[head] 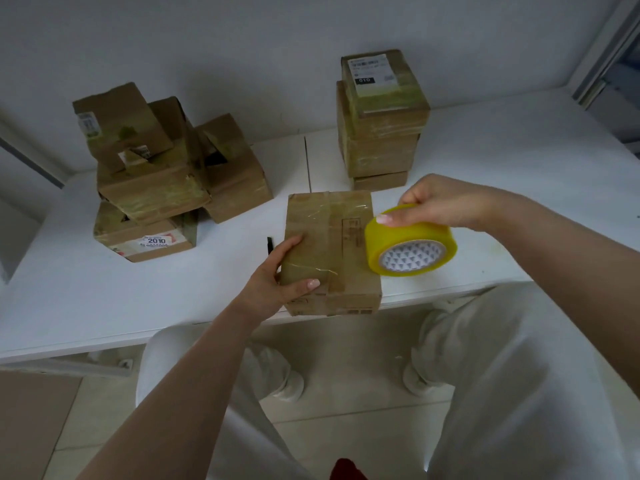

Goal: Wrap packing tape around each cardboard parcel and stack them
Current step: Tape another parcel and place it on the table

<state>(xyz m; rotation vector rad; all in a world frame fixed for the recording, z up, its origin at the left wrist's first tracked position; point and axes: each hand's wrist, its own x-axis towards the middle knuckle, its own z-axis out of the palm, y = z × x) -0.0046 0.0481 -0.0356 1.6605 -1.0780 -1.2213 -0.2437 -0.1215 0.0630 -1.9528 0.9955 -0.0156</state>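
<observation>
A brown cardboard parcel [341, 244] lies at the front edge of the white table [104, 299], with strips of clear tape across its top. My left hand [277, 271] grips its near left corner, thumb on top. My right hand [440, 202] holds a yellow roll of packing tape [410, 240] just right of the parcel, against its right edge. A neat stack of taped parcels [381, 116] stands at the back right. A loose heap of parcels [162, 174] sits at the back left.
A small dark object [269, 244] lies on the table left of the parcel, partly behind my left hand. The white wall runs close behind the piles. My legs in light trousers and a white chair seat [166, 358] are below the table edge.
</observation>
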